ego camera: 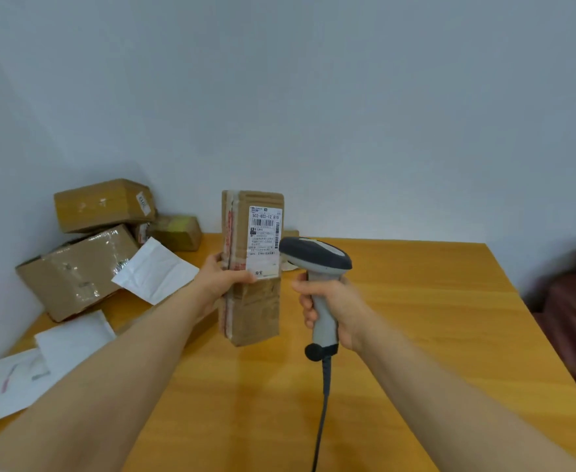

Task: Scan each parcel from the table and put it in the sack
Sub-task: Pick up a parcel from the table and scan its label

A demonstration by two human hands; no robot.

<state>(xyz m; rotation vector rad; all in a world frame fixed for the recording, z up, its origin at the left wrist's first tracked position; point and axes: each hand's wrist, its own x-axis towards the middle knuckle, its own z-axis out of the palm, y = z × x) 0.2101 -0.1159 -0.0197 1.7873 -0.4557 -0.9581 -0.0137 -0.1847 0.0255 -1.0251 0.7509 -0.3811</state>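
Left hand (223, 279) grips the tall brown parcel (254, 311) upright above the bench (416, 318), fingers (217, 259) wrapped round its left edge and thumb on the front just under the white label (264, 238). Right hand (332, 303) is closed round the handle of the corded scanner (317, 255), whose head sits just right of the label. Scan step: square the head to the barcode and keep the thumb clear. Sack not in view.
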